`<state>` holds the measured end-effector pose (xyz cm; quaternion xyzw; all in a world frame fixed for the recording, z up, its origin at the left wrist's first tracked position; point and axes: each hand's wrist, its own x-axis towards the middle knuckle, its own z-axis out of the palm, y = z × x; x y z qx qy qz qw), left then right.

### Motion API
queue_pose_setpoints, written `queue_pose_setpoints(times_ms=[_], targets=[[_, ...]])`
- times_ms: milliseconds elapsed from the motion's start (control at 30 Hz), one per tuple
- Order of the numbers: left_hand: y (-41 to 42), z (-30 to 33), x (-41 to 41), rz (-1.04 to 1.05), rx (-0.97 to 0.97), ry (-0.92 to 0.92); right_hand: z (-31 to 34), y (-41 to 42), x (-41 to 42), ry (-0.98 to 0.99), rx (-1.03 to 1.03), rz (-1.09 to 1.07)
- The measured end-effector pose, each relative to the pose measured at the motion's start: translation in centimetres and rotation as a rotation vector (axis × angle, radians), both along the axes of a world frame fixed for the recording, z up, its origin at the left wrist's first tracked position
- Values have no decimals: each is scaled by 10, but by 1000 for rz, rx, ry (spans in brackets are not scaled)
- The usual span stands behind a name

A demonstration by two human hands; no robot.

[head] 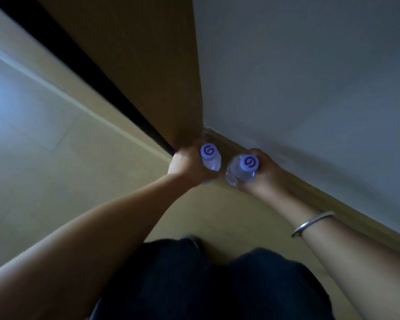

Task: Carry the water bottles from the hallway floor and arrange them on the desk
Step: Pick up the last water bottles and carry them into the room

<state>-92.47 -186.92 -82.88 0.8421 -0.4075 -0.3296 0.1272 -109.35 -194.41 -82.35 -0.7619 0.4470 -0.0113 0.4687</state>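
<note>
Two clear water bottles with pale caps bearing a purple swirl stand in the corner where a wooden panel meets the white wall. My left hand (189, 167) grips the left bottle (210, 158) around its body. My right hand (267, 173) wraps the right bottle (241, 169) from its far side. Both bottles are seen from above and their bases are hidden, so I cannot tell whether they touch the floor. No desk is in view.
A tall wooden panel (134, 65) with a dark edge rises on the left, and a white wall (310, 77) with a wooden baseboard (333, 199) runs on the right. Pale floor (44, 146) stretches to the left. My dark trousers (206, 280) fill the bottom.
</note>
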Motion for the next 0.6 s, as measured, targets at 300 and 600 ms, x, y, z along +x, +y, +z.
queue_pose_setpoints(times_ms=[300, 600], targets=[[86, 236, -33, 182, 39, 58, 247, 57, -26, 90, -203, 184], [172, 535, -31, 309, -68, -71, 530, 107, -13, -64, -199, 199]])
